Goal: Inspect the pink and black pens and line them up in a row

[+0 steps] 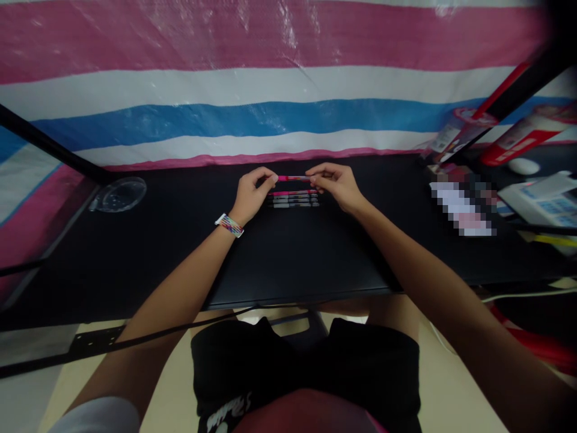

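Observation:
A pink pen (pixel 293 178) lies level between my two hands, just beyond a row of pens. My left hand (pixel 253 191) pinches its left end between thumb and finger. At the other end, my right hand (pixel 334 183) grips it the same way. Nearer to me, several pens (pixel 295 199) lie side by side on the black table (pixel 288 258). The farthest of these has pink parts, while the nearer ones look grey and dark. Fingers partly cover both ends of the pen.
A clear plastic lid or dish (pixel 119 195) sits at the table's left. To the right are a clear cup-like container (pixel 455 135), a red-and-white cylinder (pixel 518 135), a white rounded object (pixel 523 166) and a blurred-out paper (pixel 462 207). Striped sheeting (pixel 225 90) hangs behind.

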`<move>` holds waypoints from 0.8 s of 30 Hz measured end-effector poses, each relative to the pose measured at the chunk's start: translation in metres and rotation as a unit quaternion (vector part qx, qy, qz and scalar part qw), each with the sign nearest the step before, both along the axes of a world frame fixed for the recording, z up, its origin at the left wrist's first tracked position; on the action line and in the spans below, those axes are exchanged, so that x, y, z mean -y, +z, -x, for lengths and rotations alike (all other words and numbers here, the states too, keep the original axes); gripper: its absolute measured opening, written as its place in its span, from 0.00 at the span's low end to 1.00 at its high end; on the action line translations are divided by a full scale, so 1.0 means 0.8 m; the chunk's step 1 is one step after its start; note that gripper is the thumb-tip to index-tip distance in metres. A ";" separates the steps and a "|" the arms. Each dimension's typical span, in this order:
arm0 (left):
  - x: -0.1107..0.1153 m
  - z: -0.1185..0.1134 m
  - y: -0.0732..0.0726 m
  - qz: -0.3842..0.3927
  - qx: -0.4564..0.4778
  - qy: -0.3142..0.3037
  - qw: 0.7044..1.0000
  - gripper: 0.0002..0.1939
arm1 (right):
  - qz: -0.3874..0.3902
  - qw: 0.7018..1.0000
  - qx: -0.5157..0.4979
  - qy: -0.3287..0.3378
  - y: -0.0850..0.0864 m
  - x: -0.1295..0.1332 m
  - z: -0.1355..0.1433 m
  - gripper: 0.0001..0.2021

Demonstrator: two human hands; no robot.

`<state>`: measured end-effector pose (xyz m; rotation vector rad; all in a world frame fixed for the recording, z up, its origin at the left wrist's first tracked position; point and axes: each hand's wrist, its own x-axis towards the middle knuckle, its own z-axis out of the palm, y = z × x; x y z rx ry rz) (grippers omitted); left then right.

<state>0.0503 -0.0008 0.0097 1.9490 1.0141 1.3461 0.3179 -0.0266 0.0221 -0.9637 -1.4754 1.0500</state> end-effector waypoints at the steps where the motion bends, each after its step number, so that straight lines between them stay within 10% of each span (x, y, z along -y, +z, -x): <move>1: 0.001 0.000 0.000 0.003 -0.001 0.002 1.000 0.20 | 0.003 1.000 -0.010 -0.001 -0.003 -0.003 -0.001 0.09; 8: 0.007 -0.001 0.002 0.033 -0.033 0.041 0.998 0.35 | -0.011 1.000 0.003 -0.019 -0.024 -0.017 -0.001 0.15; 13: 0.001 -0.002 -0.001 0.015 0.024 -0.008 1.000 0.15 | -0.005 0.999 -0.040 -0.017 -0.029 -0.024 -0.004 0.13; 18: 0.001 -0.003 0.002 0.061 0.013 0.015 0.998 0.27 | 0.006 0.998 -0.067 -0.006 -0.030 -0.026 -0.005 0.12; 24: -0.002 -0.002 0.001 0.047 0.043 -0.002 0.998 0.14 | 0.015 0.998 -0.067 -0.016 -0.029 -0.026 -0.004 0.13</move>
